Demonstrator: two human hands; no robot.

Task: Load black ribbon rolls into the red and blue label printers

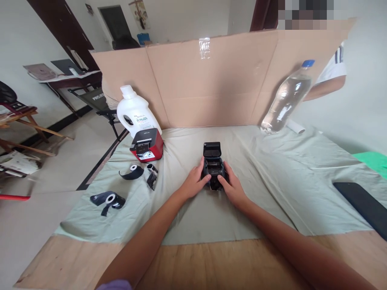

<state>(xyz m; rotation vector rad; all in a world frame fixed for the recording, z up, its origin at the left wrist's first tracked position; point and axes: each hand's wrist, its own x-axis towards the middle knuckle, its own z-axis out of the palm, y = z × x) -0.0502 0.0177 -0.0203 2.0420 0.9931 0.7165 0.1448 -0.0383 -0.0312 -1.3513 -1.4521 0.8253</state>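
A small black device [214, 166] with its lid raised stands on the green cloth at the middle of the table. My left hand [195, 179] grips its left side, the thumb on the front edge. On the opposite side my right hand [232, 183] holds it the same way. Something dark and glossy shows at the device's front, between the thumbs. To the left lie black rolls with white cores: one [133, 172] with a loose curled end, one [152, 176] on its right, and another [110, 199] nearer the table's front. Behind them sits a red and black printer-like box [147, 145].
A white jug [137, 110] and a clear bottle with a blue cap [287, 100] lean against the cardboard screen [211, 88]. A black phone-like slab [359, 205] lies at the right. Behind the screen, a person's arm [328, 86] shows.
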